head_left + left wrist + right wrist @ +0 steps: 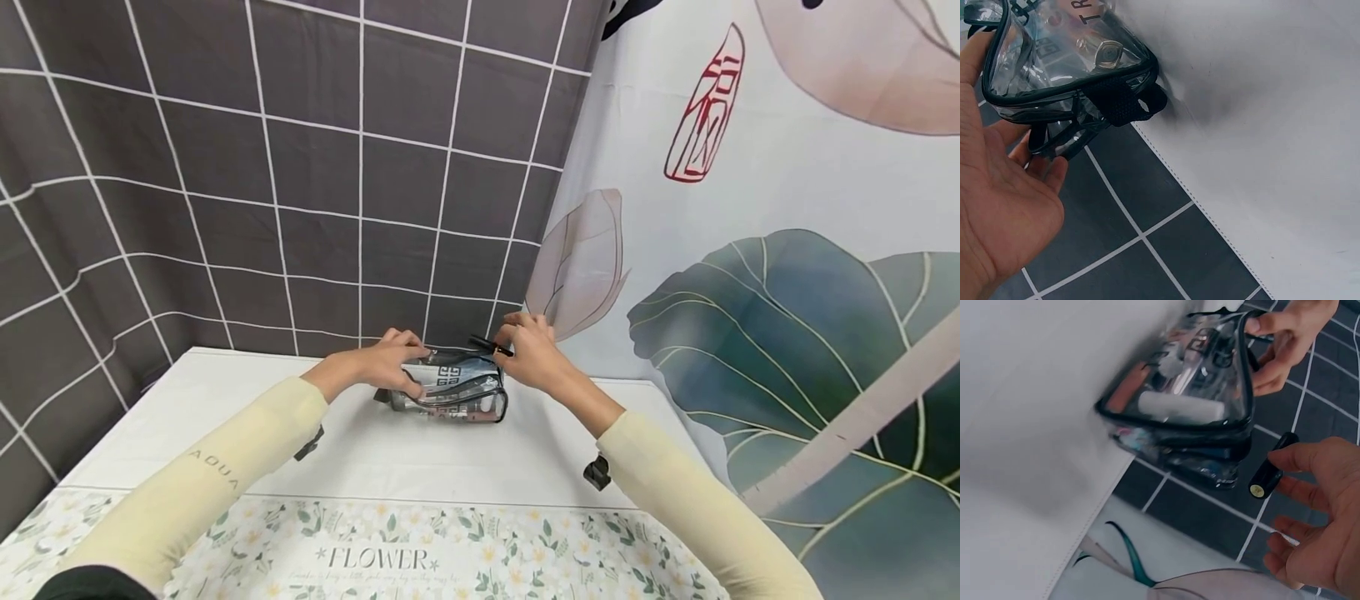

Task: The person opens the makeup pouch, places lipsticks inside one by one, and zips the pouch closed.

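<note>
A clear makeup bag (468, 392) with black piping lies at the back of the white table, with dark lettering on its side. My left hand (384, 364) grips its left end, thumb on the near side and fingers at the back. In the left wrist view the bag's black fabric loop (1125, 103) hangs at one end. My right hand (531, 354) pinches a slim black cosmetic tube (1272, 467) beside the bag's right end, apart from it; a round pale label marks the tube's end. Inside the bag, a white tube (1182, 407) and several other cosmetics show through.
The white table (420, 467) meets a dark grid-patterned curtain (315, 208) at the back. A lotus-printed cloth (750, 333) hangs on the right. Along the front edge lies a flowered mat (450, 542) with printed letters.
</note>
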`<state>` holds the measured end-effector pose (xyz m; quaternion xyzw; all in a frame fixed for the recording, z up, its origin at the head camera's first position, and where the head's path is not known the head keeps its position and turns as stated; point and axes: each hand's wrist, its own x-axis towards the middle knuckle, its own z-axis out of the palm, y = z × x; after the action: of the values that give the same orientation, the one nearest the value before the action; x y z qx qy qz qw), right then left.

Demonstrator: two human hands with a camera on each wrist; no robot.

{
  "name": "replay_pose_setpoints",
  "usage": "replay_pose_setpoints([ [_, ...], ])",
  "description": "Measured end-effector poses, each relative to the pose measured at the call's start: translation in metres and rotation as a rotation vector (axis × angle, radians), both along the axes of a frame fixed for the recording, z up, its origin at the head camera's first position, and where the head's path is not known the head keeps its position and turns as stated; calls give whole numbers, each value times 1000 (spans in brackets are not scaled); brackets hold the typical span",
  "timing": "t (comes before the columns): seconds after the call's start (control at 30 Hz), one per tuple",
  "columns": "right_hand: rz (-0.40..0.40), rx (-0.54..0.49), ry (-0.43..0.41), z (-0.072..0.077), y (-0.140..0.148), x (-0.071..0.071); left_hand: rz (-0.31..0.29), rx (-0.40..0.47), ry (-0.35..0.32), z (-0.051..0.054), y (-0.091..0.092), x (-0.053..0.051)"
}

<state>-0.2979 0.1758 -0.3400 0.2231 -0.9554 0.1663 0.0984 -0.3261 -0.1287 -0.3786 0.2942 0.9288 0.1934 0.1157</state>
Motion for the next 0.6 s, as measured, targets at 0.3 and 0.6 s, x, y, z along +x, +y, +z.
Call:
replay_pose_setpoints([
  [0.3, 94, 53, 10, 6, -26, 2, 8, 5, -5, 1, -2, 1],
  [0.6, 115, 100, -36, -1, -40, 4, 5, 0, -15, 3, 0, 1],
])
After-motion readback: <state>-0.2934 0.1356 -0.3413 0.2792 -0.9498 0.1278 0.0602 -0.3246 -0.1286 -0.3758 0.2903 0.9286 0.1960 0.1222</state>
